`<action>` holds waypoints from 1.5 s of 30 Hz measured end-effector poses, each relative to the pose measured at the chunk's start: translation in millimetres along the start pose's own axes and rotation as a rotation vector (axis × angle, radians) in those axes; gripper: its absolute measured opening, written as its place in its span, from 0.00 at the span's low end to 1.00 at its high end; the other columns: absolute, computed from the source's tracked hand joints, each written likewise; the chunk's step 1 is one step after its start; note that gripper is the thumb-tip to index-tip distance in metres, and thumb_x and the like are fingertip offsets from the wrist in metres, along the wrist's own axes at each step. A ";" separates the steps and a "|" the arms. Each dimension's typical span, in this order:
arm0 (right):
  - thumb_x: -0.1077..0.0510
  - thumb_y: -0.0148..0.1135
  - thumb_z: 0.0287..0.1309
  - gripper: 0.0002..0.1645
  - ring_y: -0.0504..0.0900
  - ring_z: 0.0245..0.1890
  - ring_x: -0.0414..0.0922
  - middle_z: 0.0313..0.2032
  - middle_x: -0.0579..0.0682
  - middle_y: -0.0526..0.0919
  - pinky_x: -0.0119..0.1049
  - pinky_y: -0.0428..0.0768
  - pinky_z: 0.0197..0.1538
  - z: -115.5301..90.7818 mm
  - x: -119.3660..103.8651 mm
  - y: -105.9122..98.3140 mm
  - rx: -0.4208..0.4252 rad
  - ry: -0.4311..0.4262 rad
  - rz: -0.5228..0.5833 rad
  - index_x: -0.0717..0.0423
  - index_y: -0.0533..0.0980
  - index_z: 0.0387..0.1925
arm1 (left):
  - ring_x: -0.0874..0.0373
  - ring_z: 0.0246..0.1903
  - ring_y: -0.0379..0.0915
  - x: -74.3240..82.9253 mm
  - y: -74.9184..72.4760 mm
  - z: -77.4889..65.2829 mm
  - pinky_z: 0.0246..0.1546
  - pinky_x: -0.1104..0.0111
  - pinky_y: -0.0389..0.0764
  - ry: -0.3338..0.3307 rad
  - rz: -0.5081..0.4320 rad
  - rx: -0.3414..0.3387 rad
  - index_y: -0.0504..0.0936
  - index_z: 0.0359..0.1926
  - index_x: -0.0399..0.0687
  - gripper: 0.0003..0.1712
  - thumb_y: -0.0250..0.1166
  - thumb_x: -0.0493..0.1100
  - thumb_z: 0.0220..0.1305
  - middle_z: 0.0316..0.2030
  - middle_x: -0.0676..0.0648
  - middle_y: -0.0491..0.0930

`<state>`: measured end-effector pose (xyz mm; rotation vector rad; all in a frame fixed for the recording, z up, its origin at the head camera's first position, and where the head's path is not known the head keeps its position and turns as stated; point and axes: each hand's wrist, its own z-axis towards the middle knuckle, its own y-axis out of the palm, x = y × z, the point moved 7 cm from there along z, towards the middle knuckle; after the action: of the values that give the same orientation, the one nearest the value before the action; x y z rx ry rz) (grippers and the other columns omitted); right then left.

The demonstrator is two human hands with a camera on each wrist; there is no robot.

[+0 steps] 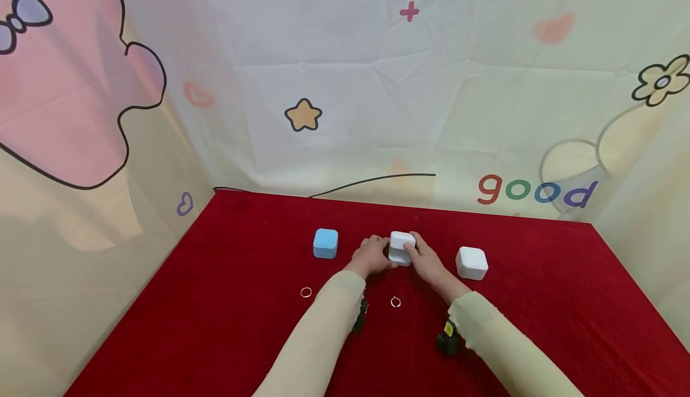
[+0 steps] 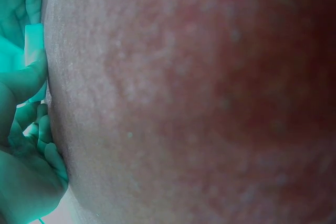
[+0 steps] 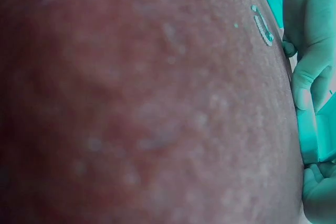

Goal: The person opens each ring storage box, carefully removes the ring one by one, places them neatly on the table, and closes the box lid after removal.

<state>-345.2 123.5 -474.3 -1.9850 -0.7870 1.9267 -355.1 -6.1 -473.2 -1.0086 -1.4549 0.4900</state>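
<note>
Your left hand (image 1: 372,255) has its fingers curled at the left side of the middle white box (image 1: 399,247), thumb low against it, while your right hand (image 1: 426,259) grips the same box from the right, thumb on its front. That box sits between your two hands over the red cloth (image 1: 259,325). A blue box (image 1: 326,243) stands left of your left hand, and another white box (image 1: 472,263) right of your right. Nearer you lie a thin ring (image 1: 306,297) and a gapped ring (image 1: 392,302).
</note>
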 end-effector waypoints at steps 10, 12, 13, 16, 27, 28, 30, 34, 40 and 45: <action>0.57 0.41 0.81 0.35 0.58 0.76 0.66 0.76 0.73 0.56 0.62 0.57 0.78 -0.7 1.9 1.4 -0.018 -0.007 -0.011 0.69 0.47 0.78 | 0.49 0.66 0.65 0.5 -0.4 -1.5 0.65 0.55 0.75 0.006 -0.007 0.000 0.68 0.75 0.45 0.39 0.70 0.46 0.65 0.68 0.43 0.71; 0.57 0.41 0.81 0.35 0.59 0.76 0.66 0.76 0.73 0.56 0.62 0.57 0.78 -0.5 2.3 1.8 -0.021 -0.007 -0.009 0.69 0.47 0.78 | 0.49 0.66 0.65 0.9 -0.5 -1.7 0.65 0.55 0.75 0.007 -0.010 -0.001 0.68 0.75 0.45 0.39 0.70 0.46 0.65 0.68 0.43 0.71; 0.57 0.41 0.81 0.34 0.59 0.76 0.66 0.76 0.73 0.57 0.62 0.58 0.78 -0.7 1.8 1.6 -0.021 -0.010 -0.012 0.69 0.47 0.78 | 0.49 0.66 0.65 1.1 -0.7 -1.8 0.64 0.54 0.75 0.007 -0.011 -0.001 0.68 0.75 0.45 0.39 0.70 0.45 0.65 0.68 0.43 0.71; 0.58 0.41 0.81 0.34 0.59 0.76 0.66 0.76 0.73 0.57 0.62 0.58 0.78 -0.4 1.9 1.7 -0.022 -0.015 -0.014 0.69 0.47 0.78 | 0.49 0.66 0.65 1.4 -0.9 -1.7 0.65 0.54 0.75 0.007 -0.016 -0.002 0.68 0.75 0.44 0.39 0.70 0.45 0.66 0.68 0.43 0.71; 0.59 0.42 0.80 0.34 0.59 0.76 0.66 0.76 0.73 0.57 0.62 0.58 0.78 -2.9 2.6 3.9 -0.041 -0.007 -0.008 0.67 0.47 0.78 | 0.49 0.66 0.66 -0.3 0.7 0.8 0.64 0.55 0.75 -0.004 -0.006 -0.002 0.69 0.74 0.45 0.39 0.71 0.46 0.65 0.68 0.43 0.71; 0.59 0.42 0.80 0.35 0.59 0.76 0.66 0.76 0.73 0.56 0.62 0.57 0.78 -3.3 2.2 4.1 -0.042 -0.007 -0.008 0.67 0.46 0.78 | 0.50 0.66 0.66 -0.3 0.7 1.0 0.64 0.55 0.75 -0.006 -0.003 -0.001 0.69 0.74 0.45 0.39 0.71 0.46 0.65 0.68 0.43 0.71; 0.59 0.43 0.80 0.35 0.59 0.76 0.66 0.76 0.73 0.56 0.62 0.57 0.78 -4.4 2.0 4.1 -0.044 -0.011 0.003 0.67 0.46 0.78 | 0.49 0.66 0.65 -0.2 1.0 0.6 0.65 0.54 0.75 -0.009 -0.003 -0.003 0.69 0.74 0.45 0.39 0.71 0.46 0.65 0.68 0.43 0.71; 0.53 0.45 0.80 0.35 0.64 0.73 0.63 0.73 0.72 0.61 0.59 0.63 0.76 -6.2 1.8 2.3 -0.021 -0.042 -0.016 0.65 0.50 0.77 | 0.49 0.67 0.65 -0.7 2.0 1.4 0.65 0.54 0.75 -0.013 0.005 -0.002 0.69 0.74 0.45 0.39 0.70 0.46 0.65 0.69 0.43 0.71; 0.59 0.45 0.79 0.34 0.63 0.72 0.66 0.73 0.74 0.60 0.63 0.60 0.76 -8.5 -1.1 2.9 -0.035 -0.042 0.001 0.66 0.49 0.77 | 0.49 0.66 0.65 -0.7 2.0 0.7 0.66 0.53 0.75 -0.021 0.001 0.004 0.69 0.74 0.45 0.39 0.70 0.46 0.65 0.69 0.43 0.71; 0.62 0.45 0.78 0.33 0.62 0.73 0.65 0.74 0.73 0.59 0.62 0.60 0.76 -7.9 -3.1 4.5 -0.037 -0.026 -0.013 0.68 0.48 0.77 | 0.49 0.66 0.66 0.5 0.8 -0.5 0.65 0.53 0.75 -0.012 0.003 0.011 0.69 0.74 0.46 0.38 0.70 0.46 0.65 0.69 0.43 0.71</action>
<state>-336.5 119.5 -473.4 -1.9747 -0.8457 1.9486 -354.3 -5.4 -473.5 -1.0015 -1.4600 0.5063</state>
